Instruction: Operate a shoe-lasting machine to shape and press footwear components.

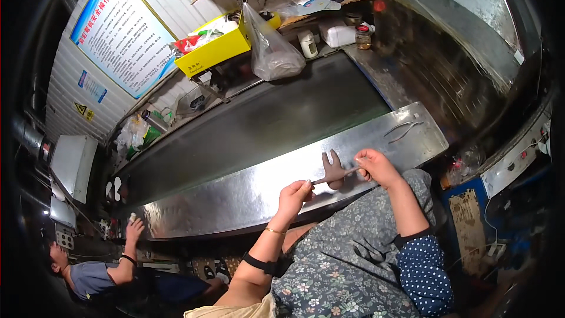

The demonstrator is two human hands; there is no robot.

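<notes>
Pulling evenly on the brown soft piece (333,172) seems to matter most in the head view, where it is drawn out between two bare hands at four o'clock from the centre, over the metal worktop (223,200); whether it touches the metal, I cannot tell. The left hand (292,198), at eight o'clock from the piece, is pinched on one narrow end; the right hand (376,168), at three o'clock, is closed on the other. Equal, gentle tension from both sides looks best, since a harder tug would likely twist the middle or let an end slip. The two prongs (335,158) point roughly toward twelve o'clock and probably need free room. A slim metal tool (412,124) lies at two o'clock, clear of the fingers.
</notes>
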